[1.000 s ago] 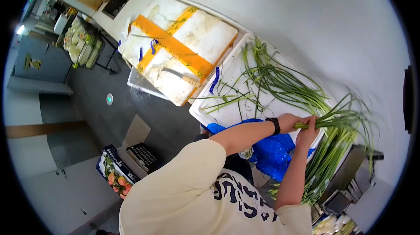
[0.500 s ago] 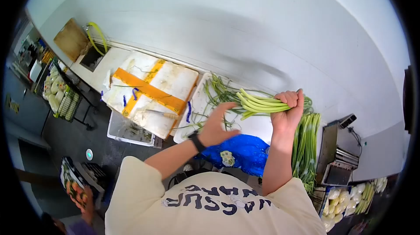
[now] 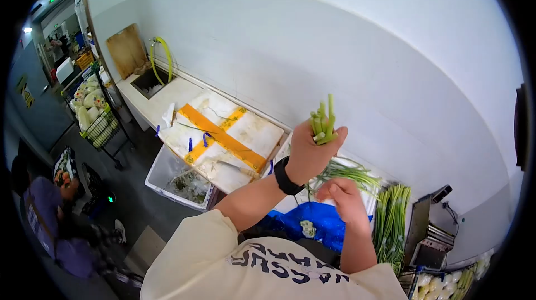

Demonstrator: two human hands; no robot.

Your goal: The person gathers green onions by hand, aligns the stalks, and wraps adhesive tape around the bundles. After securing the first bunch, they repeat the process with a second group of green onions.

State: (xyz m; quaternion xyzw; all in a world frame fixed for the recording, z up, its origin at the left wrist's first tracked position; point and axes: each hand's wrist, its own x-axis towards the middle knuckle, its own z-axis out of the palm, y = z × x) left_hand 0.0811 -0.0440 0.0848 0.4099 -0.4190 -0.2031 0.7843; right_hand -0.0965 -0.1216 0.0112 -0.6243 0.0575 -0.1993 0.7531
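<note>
My left hand [image 3: 306, 156], with a black watch on the wrist, is raised over the table and closed around a bunch of green stalks [image 3: 324, 122]. Their thick pale ends poke up past my fingers. Lower and to the right, my right hand [image 3: 343, 198] is loosely closed with curled fingers; I cannot tell what is in it. Thin greens [image 3: 352, 172] spread over the white surface [image 3: 287, 204] just behind it. A blue plastic bag [image 3: 293, 219] lies along the near side. Beyond my right hand is a thick pile of long green stalks [image 3: 392, 216].
To the left, a knife [image 3: 237, 167] rests on a foam box lid [image 3: 215, 110] with orange tape. Below stands a white bin [image 3: 162, 180] of scraps. A sink [image 3: 149, 83], a loaded cart [image 3: 100, 124] and a person [image 3: 67, 227] are farther left. A scale-like machine [image 3: 427, 233] stands right.
The bunch of stalks has passed from my right hand to my left, its thick ends now pointing up. My right hand has dropped lower. The view has shifted left.
</note>
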